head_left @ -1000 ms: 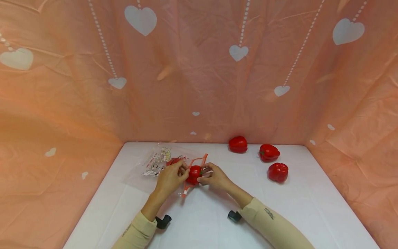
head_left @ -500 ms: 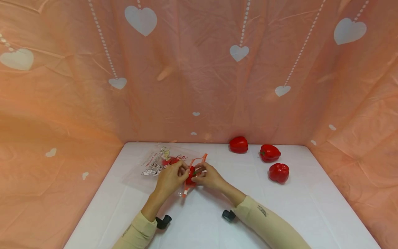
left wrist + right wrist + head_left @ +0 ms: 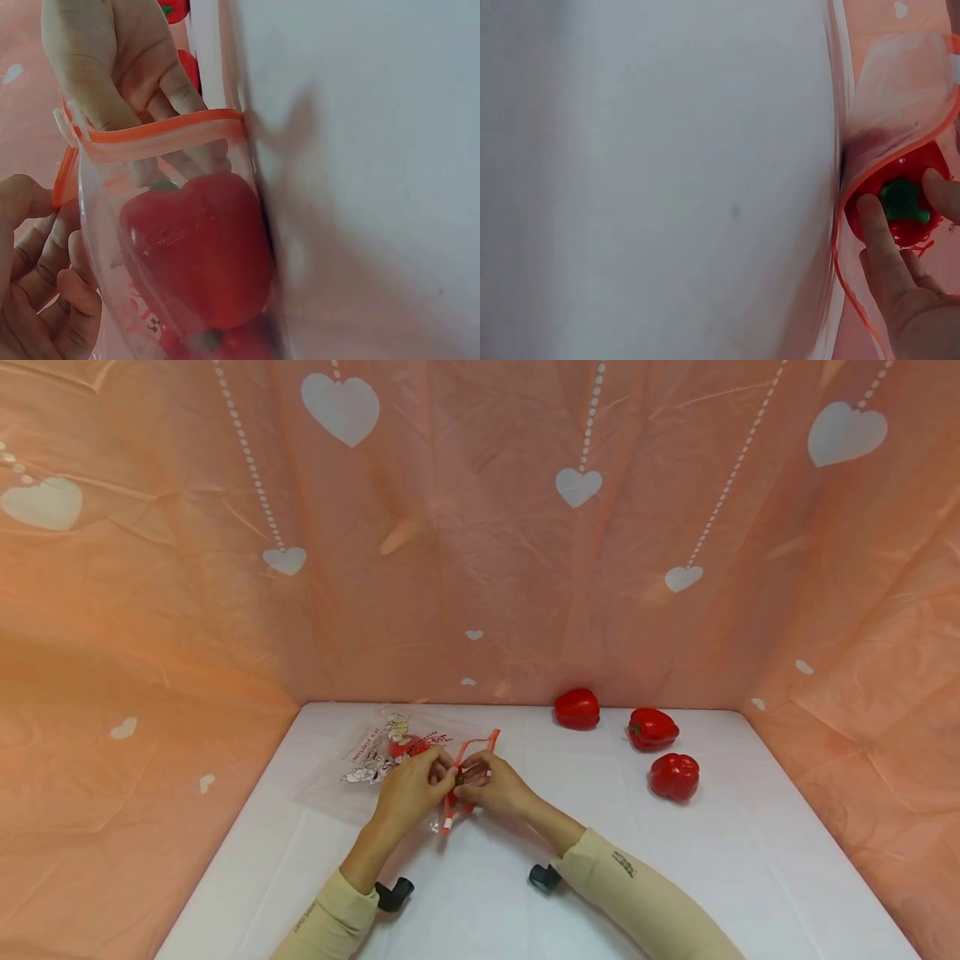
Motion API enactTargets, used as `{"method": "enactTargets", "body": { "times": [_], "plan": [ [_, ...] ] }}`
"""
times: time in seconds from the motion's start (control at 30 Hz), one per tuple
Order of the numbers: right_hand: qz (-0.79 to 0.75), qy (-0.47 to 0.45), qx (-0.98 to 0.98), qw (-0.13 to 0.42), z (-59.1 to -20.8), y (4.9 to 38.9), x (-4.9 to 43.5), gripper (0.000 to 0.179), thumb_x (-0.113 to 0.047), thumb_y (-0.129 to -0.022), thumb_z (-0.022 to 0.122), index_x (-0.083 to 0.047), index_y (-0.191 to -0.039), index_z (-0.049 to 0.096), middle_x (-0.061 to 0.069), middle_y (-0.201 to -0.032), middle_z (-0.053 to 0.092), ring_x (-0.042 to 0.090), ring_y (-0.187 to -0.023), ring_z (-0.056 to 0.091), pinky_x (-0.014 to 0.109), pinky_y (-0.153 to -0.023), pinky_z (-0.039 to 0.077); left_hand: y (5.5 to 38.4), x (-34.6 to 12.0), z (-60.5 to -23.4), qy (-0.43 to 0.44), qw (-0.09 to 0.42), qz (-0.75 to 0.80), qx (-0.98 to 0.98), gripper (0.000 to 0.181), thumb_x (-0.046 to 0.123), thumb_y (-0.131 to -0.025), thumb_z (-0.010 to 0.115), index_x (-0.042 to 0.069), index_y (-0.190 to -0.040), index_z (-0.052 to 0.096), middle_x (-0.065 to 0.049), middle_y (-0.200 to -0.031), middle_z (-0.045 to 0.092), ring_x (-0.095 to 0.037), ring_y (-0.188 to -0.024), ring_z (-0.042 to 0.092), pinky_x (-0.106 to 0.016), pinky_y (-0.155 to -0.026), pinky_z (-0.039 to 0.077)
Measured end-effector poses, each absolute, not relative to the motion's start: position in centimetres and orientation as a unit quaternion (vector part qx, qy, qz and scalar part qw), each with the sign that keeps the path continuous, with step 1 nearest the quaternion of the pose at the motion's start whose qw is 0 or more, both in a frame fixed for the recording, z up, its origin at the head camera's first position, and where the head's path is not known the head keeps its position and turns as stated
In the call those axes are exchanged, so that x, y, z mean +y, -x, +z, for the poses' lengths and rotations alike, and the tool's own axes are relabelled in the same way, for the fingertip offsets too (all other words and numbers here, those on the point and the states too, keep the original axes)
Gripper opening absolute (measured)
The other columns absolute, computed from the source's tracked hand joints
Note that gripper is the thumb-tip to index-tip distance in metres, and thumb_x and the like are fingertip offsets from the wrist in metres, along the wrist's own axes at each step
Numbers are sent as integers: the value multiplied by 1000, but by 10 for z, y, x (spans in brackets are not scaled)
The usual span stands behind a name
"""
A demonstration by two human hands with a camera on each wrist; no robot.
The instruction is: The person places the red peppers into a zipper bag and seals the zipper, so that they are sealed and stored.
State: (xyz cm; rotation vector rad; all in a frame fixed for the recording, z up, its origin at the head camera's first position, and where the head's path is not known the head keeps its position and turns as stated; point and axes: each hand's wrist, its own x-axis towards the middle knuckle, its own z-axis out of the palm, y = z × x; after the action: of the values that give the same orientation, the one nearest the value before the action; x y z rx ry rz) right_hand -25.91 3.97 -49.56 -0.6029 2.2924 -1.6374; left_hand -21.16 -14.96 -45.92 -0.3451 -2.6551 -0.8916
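Observation:
A clear zip bag [image 3: 330, 789] with an orange zip edge and printed cartoon figures lies on the white table, its mouth facing right. My left hand [image 3: 415, 789] pinches the orange edge and keeps the mouth apart. Through that mouth reach the fingers of my right hand [image 3: 501, 787], holding a red bell pepper [image 3: 199, 247] at its green-stemmed end. Most of this pepper is inside the bag, seen through the plastic in the left wrist view. Deeper in the bag shows another red pepper [image 3: 403, 746], partly hidden by the print.
Three more red peppers lie at the back right: one [image 3: 577, 709] by the far edge, a second [image 3: 652, 729] farther right, a third [image 3: 675, 777] nearer. Orange cloth [image 3: 480, 568] with white hearts surrounds the table [image 3: 480, 893]. Black devices [image 3: 394, 894] sit at both wrists.
My right hand has moved left, pushing the pepper through the bag's mouth. The pepper inside has shifted slightly left. My left hand keeps its place on the edge.

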Motion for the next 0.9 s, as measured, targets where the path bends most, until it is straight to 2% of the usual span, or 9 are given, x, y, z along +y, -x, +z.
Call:
{"method": "enactTargets", "body": {
  "times": [0.4, 0.63, 0.9],
  "plan": [
    [-562, 195, 790, 149, -493, 256, 56, 45, -5, -93, 81, 6, -131, 59, 24, -121, 68, 27, -102, 74, 32, -82, 61, 211, -151, -461, 123, 159, -310, -929, 6, 19, -96, 77, 20, -95, 71, 13, -73, 62, -5, -64, 52, -30, -58, 45],
    [-588, 196, 770, 151, -488, 254, 69, 45, 2, -95, 77, 11, -133, 54, 30, -126, 65, 32, -104, 75, 43, -86, 64, 211, -151, -460, 131, 165, -310, -927, 7, 19, -96, 78, 19, -94, 71, 13, -73, 62, -4, -65, 53, -29, -59, 45],
    [-569, 209, 784, 133, -483, 250, 90, 48, -2, -95, 78, 12, -135, 54, 34, -133, 60, 40, -113, 72, 40, -85, 64, 212, -151, -461, 133, 171, -306, -927, 9, 18, -95, 78, 19, -93, 70, 13, -73, 61, -4, -65, 53, -28, -58, 44]
  ]
}}
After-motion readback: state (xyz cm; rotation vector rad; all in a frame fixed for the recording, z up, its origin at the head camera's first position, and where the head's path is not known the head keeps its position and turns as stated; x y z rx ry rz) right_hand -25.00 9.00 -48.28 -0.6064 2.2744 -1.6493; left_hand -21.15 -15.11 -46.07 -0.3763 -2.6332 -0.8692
